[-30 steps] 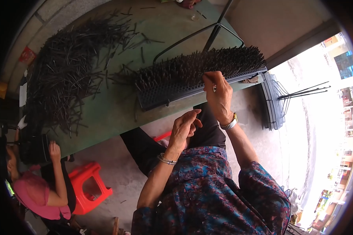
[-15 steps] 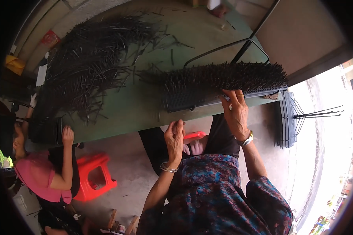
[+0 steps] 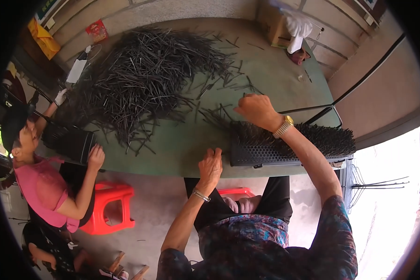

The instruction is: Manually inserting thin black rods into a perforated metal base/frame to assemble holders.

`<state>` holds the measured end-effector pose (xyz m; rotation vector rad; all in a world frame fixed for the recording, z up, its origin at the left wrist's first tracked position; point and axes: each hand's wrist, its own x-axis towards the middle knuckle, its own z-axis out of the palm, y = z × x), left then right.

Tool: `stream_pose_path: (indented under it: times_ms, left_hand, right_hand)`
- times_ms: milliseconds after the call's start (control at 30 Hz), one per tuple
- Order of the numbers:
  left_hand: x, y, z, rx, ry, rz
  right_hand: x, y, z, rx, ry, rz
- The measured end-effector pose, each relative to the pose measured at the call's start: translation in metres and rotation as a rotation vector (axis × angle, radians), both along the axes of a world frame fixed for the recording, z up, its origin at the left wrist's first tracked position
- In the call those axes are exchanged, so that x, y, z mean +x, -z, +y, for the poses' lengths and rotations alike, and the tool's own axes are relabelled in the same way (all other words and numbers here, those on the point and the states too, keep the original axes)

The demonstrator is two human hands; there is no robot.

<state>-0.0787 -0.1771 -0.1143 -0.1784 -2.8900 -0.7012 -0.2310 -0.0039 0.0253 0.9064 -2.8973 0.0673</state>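
Observation:
A dark tray-like block with a perforated front (image 3: 266, 155) lies along the table's front edge, and its top bristles with upright black sticks (image 3: 329, 136). My right hand (image 3: 260, 112) hangs over the block's left end, fingers curled downward close to a few loose black sticks (image 3: 215, 115). Its fingertips are mostly hidden, so whatever they hold cannot be made out. At the table edge, left of the block, my left hand (image 3: 211, 165) is raised with its fingers bent together. Whether a stick is between them does not show.
A large heap of black sticks (image 3: 140, 77) covers the table's left half. On the left, a co-worker in a pink top (image 3: 46, 186) handles a similar dark block (image 3: 72, 143). Red stools (image 3: 108, 210) stand below. A cardboard box (image 3: 277, 30) and thin black bars (image 3: 364, 77) are at the back right.
My right hand has lifted off the block's front edge and moved up and left toward the loose sticks. My left hand stays near the table edge. The view has shifted, showing more of the back wall.

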Motion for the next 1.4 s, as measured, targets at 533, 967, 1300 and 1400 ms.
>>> stream_pose_path:
  times_ms: [533, 967, 1300, 1400]
  left_hand:
    - [-0.079, 0.004, -0.064, 0.168, -0.135, 0.19]
    - [-0.079, 0.015, -0.266, 0.107, -0.873, 0.333]
    - [-0.114, 0.016, -0.135, 0.537, -0.735, 0.237]
    - [-0.135, 0.011, -0.1, 0.603, -0.692, 0.207]
  right_hand:
    - [-0.062, 0.095, -0.16, 0.084, 0.0, -0.352]
    - [-0.109, 0.098, -0.232, 0.004, 0.09, -0.227]
    - [-0.098, 0.102, -0.226, -0.181, 0.138, -0.2]
    - [-0.099, 0.104, -0.222, -0.265, 0.036, -0.264]
